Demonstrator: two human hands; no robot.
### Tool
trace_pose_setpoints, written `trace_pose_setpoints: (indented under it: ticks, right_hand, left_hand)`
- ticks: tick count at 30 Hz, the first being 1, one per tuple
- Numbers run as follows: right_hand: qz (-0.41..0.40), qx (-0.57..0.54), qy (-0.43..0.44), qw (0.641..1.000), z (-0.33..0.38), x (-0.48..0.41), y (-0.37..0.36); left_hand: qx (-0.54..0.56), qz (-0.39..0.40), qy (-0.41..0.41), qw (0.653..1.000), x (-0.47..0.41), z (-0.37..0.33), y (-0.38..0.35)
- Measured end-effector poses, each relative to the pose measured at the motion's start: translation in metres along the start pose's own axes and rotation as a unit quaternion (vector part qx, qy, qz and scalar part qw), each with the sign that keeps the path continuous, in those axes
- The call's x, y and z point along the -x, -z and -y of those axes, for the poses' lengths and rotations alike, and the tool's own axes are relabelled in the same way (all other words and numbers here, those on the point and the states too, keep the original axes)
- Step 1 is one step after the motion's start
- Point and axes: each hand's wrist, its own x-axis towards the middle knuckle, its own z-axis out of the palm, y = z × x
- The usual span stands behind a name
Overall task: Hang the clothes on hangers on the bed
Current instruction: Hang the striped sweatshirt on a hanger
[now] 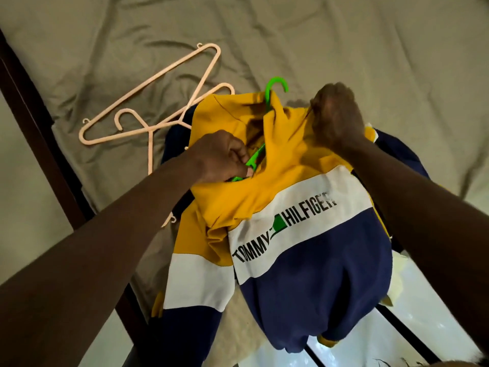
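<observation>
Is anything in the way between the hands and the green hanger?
Nothing blocks the left hand: it already pinches the green hanger at the collar. The right hand grips the yellow shirt, whose fabric covers that side of the hanger.

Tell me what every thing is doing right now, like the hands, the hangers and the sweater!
Sweatshirt, bunched up, green hanger partly inside it.
Green hanger, in the neck opening, hook poking out past the collar.
Left hand, pinches the green hanger's arm at the neck opening.
Right hand, grips the yellow shoulder fabric.
Pink hangers, bare, lying crossed on the sheet.
Bed sheet, wrinkled.
</observation>
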Motion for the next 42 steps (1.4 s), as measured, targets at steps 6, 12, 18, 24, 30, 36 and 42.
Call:
trace_pose_setpoints:
  ticks: [6, 12, 18, 24, 30, 36, 42]
  right_hand:
    - [-0.15, -0.189, -0.166, 0.956, 0.047, 0.029, 0.034]
    - [0.237, -0.337, -0.284, 0.866, 0.137, 0.158, 0.028]
    - [0.157, -0.42, -0.325, 0.832, 0.163, 0.183, -0.008]
    - [0.12, -0.488, -0.326, 0.801, 0.174, 0.195, 0.001]
    - [0.154, -0.635, -0.28, 0.703, 0.15, 0.201, 0.019]
    - [0.107, -0.579, -0.238, 0.772, 0.118, 0.188, 0.015]
    - [0.101, -0.553, -0.228, 0.795, 0.122, 0.184, 0.012]
  left_hand:
    - [0.159, -0.058, -0.009, 0.985, -0.011, -0.016, 0.01]
    - [0.126, -0.07, -0.019, 0.989, -0.023, -0.02, -0.001]
    - [0.028, -0.12, -0.049, 0.991, -0.027, -0.024, -0.004]
    - [-0.095, -0.193, -0.196, 0.957, -0.021, -0.033, -0.024]
    - [-0.147, -0.18, -0.132, 0.964, -0.026, -0.017, -0.03]
    - [0.009, 0.013, 0.015, 1.0, -0.021, -0.019, -0.009]
    - [-0.01, -0.129, -0.017, 0.991, -0.005, -0.004, 0.002]
